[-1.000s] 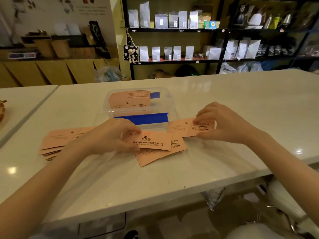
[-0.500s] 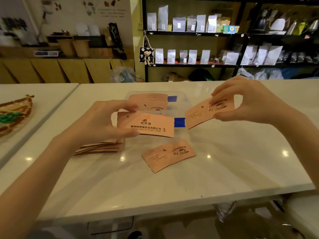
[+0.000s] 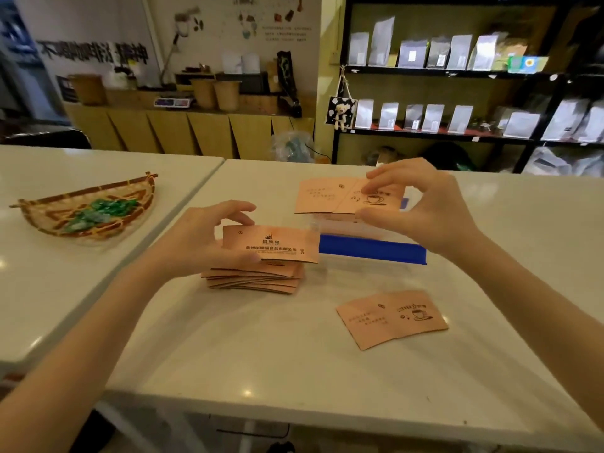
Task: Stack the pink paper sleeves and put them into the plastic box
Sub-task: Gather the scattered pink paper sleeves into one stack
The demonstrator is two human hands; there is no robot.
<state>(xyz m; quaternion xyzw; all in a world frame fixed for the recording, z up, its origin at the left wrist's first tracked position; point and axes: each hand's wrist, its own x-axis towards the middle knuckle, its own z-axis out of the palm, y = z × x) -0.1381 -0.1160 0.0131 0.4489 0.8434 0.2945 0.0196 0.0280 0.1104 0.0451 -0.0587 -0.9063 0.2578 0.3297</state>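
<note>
Two white tables (image 3: 294,364) are set side by side. Black shelving (image 3: 457,71) stocked with silver pouches (image 3: 380,40) is seen behind; a wooden counter (image 3: 183,125) is backed by a white wall (image 3: 98,24).

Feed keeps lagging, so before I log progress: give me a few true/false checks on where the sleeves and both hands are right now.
1. The left hand holds a sleeve above the stack. True.
2. The right hand is empty. False: it pinches a coffee-cup sleeve.
3. One loose sleeve lies on the table. True.
4. The woven tray holds pink sleeves. False: something green lies in it.
</note>
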